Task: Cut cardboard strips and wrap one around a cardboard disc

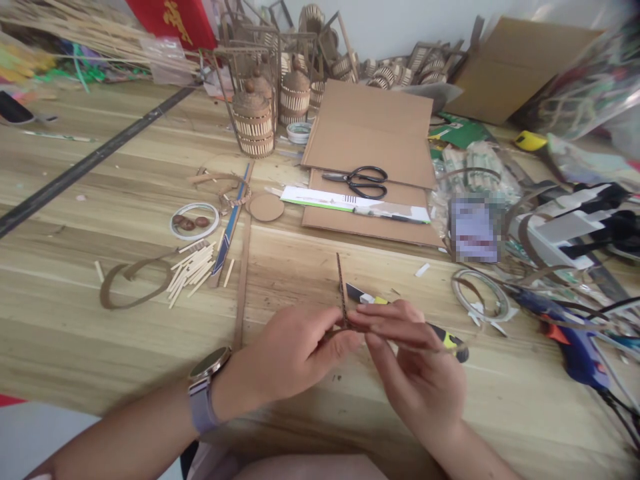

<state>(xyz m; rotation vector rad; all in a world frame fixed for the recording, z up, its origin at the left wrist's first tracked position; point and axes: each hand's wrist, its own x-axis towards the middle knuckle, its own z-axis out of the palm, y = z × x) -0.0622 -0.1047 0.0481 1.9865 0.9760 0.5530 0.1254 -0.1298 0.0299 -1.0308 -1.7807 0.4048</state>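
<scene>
Seen edge-on, a thin piece of corrugated cardboard (341, 283) stands up between my hands. My left hand (305, 350), with a watch on its wrist, pinches its near end between thumb and fingers. The fingertips of my right hand (420, 367) meet it from the other side and press a thin brown strip (413, 348) against it; the strip trails off to the right past my fingers. Beneath my right hand lies a yellow and black utility knife (454, 343), partly covered. Left of my hands, a long brown strip (243, 280) lies on the table.
Wooden sticks (193, 270), a tape roll with brown beads (194, 221), a blue ruler (230, 223) and a cardboard disc (266, 207) lie left. Black scissors (367, 181) rest on cardboard sheets (373, 133). A glue gun (565, 333) lies right. Small lidded baskets (253, 123) stand behind.
</scene>
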